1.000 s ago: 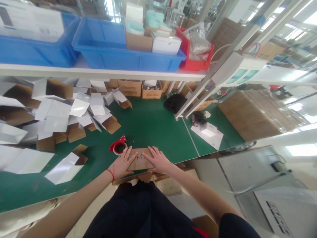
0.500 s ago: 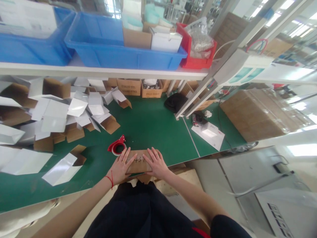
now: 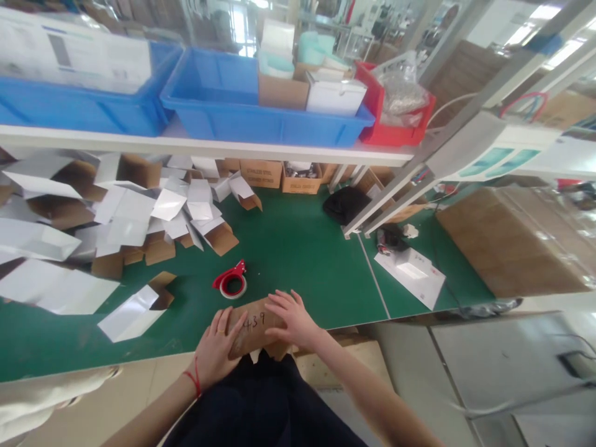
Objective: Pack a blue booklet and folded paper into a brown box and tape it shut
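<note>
A small brown cardboard box with "439" handwritten on its top lies at the front edge of the green table, slanted, its right end farther from me. My left hand is closed around its left end, the thumb on the top face. Over the right end my right hand grips it with fingers reaching across the top; the box's far right corner is hidden under them. Just beyond the box rests a red tape dispenser with a roll of tape, touched by neither hand.
Many white folded cartons pile up on the left of the green table. Blue bins and a red bin stand on the shelf above. Metal posts, a white paper and a large carton are at right.
The box has turned, its left end coming nearer to me, and both hands have moved with it. My right hand has shifted farther over the top. The camera view has shifted slightly.
</note>
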Demonstrator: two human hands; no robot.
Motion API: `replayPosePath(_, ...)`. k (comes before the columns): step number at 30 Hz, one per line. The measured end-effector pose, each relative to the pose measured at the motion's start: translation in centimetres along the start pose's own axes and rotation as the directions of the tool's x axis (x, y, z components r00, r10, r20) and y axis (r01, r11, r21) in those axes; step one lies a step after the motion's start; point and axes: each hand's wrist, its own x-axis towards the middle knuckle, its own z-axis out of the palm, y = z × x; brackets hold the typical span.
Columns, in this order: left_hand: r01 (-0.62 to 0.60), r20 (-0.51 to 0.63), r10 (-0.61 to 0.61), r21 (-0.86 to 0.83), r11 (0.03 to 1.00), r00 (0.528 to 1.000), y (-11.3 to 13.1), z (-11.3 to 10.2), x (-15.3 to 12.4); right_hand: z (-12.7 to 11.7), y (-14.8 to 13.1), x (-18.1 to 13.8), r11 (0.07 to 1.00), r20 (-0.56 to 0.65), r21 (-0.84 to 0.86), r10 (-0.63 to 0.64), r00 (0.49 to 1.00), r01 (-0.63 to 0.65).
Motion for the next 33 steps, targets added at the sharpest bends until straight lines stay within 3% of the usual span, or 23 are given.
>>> replayPosePath(3,0.13,-0.06,-0.126,0.063,0.989,0.99,-0.5,-0.4,-3.2,0.0,-0.2,4.0,0.98,-0.138,0.093,0.185,0.973,-0.174)
replayPosePath(5,0.26,-0.098,-0.25,0.103,0.96,0.963,-0.8,-0.8,-5.1,0.9,-0.2,7.4,0.971,-0.14,0.097,0.231,0.963,-0.218)
replayPosePath(9,0.532,-0.141,-0.516,0.123,0.838,0.845,-1.0,-1.7,-7.3,4.1,-0.7,13.8,0.987,0.001,0.074,0.145,0.989,-0.145)
replayPosePath(12,0.649,-0.15,-0.632,0.108,0.754,0.76,-1.0,-2.0,-8.0,6.3,-1.7,16.5,0.999,0.079,0.02,0.048,0.996,-0.049)
replayPosePath(15,0.692,-0.123,-0.681,0.086,0.717,0.721,-1.2,-1.8,-8.4,7.5,-2.7,17.8,0.997,0.121,-0.039,-0.062,0.991,0.067)
replayPosePath(19,0.698,-0.06,-0.696,0.033,0.715,0.716,-1.7,-1.5,-9.2,7.9,-3.3,20.3,0.978,0.159,-0.148,-0.125,0.979,0.149)
replayPosePath(23,0.702,-0.012,-0.703,-0.035,0.711,0.711,-2.2,-1.6,-9.7,8.9,-3.5,23.2,0.944,0.284,-0.222,-0.177,0.942,0.244)
replayPosePath(28,0.713,-0.001,-0.714,-0.055,0.699,0.7,-2.1,-1.9,-9.7,9.1,-1.8,23.8,0.938,0.303,-0.292,-0.094,0.948,0.186)
replayPosePath(33,0.715,0.005,-0.718,-0.103,0.692,0.696,-2.9,-2.8,-9.2,6.1,3.3,21.1,0.949,0.258,-0.314,0.066,0.964,0.019)
